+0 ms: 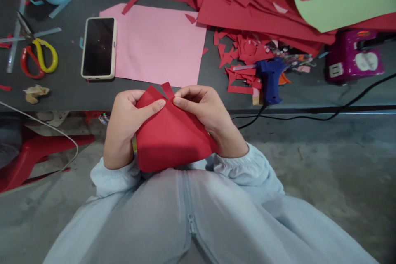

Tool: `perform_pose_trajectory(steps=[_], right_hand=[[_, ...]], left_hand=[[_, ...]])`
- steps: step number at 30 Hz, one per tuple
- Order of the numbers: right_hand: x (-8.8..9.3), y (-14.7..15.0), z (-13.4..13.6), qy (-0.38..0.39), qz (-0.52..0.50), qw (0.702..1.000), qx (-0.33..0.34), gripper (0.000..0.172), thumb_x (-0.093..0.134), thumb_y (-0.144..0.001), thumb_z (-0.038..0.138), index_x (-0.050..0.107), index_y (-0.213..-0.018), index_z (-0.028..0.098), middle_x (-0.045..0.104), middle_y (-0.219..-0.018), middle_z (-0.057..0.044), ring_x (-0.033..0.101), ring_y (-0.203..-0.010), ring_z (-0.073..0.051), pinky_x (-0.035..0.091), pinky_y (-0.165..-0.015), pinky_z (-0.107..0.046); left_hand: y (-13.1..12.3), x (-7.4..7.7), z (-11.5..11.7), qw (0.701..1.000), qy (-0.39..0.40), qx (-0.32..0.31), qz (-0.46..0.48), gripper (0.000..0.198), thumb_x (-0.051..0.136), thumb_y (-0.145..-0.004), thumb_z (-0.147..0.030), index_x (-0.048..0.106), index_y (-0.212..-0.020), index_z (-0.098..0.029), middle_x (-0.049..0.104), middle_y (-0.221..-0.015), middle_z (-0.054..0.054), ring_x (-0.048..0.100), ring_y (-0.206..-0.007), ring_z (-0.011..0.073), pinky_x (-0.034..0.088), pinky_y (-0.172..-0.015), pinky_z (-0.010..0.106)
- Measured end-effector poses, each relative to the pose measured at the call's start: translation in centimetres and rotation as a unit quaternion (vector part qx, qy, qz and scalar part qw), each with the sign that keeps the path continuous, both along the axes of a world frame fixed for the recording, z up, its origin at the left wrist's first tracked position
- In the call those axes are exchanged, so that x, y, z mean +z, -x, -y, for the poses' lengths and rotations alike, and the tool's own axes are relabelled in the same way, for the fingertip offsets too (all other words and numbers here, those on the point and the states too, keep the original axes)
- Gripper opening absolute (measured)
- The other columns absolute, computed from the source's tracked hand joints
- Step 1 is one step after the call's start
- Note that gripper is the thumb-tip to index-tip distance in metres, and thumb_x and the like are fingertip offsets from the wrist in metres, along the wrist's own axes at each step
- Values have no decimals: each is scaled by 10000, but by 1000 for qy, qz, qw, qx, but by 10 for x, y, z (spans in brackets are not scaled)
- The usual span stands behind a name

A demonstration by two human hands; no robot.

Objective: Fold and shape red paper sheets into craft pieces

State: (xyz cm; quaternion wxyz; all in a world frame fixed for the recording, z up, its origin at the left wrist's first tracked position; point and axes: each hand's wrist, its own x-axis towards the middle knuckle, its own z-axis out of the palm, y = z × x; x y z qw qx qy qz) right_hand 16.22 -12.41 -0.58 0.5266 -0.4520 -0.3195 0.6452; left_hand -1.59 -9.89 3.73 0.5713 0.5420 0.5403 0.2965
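A sheet of red paper (pixel 173 140) is held up between both hands just in front of the table's near edge. My left hand (pixel 126 119) grips its left side, thumb lying on top and fingers hidden behind. With thumb and forefinger my right hand (pixel 206 107) pinches a narrow red strip (pixel 168 90) at the sheet's upper edge. A V-shaped gap shows between that strip and the rest of the sheet. Beyond the hands lies a pink sheet of paper (pixel 161 45) on the table.
On the grey table (pixel 213 86) lie a phone (pixel 98 47), red-and-yellow-handled scissors (pixel 38 55), a blue glue gun (pixel 270 80) and red paper scraps (pixel 247 47). Stacked red sheets (pixel 241 12) and a purple device (pixel 354 55) stand right. A black cable (pixel 324 119) crosses the front edge.
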Motion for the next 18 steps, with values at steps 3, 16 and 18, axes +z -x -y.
perform_pose_trajectory(steps=[3,16,18], right_hand=[[1,0,-1,-3,5,1000,-7,265,892,-617,393,725,-685,199,702,-720,21,600,-651,-90,514,-655,-225],[0,-14,-2,-4,56,997,51,248,863,-651,377,734,-711,174,691,-686,6,583,-623,-95,470,-593,-218],[0,-11,-1,-16,61,997,38,244,855,-664,384,729,-713,181,690,-703,9,581,-636,-96,470,-608,-223]], left_hand=[[0,1,0,1000,1,3,-2,283,794,-757,-421,691,-679,-170,591,-632,-5,480,-545,106,369,-462,242],[2,1,-1,1000,7,9,-17,229,800,-739,-415,712,-703,-208,664,-679,9,554,-575,144,408,-489,285],[1,2,-1,1000,5,12,-18,240,798,-740,-429,710,-702,-209,663,-677,6,552,-580,145,404,-479,281]])
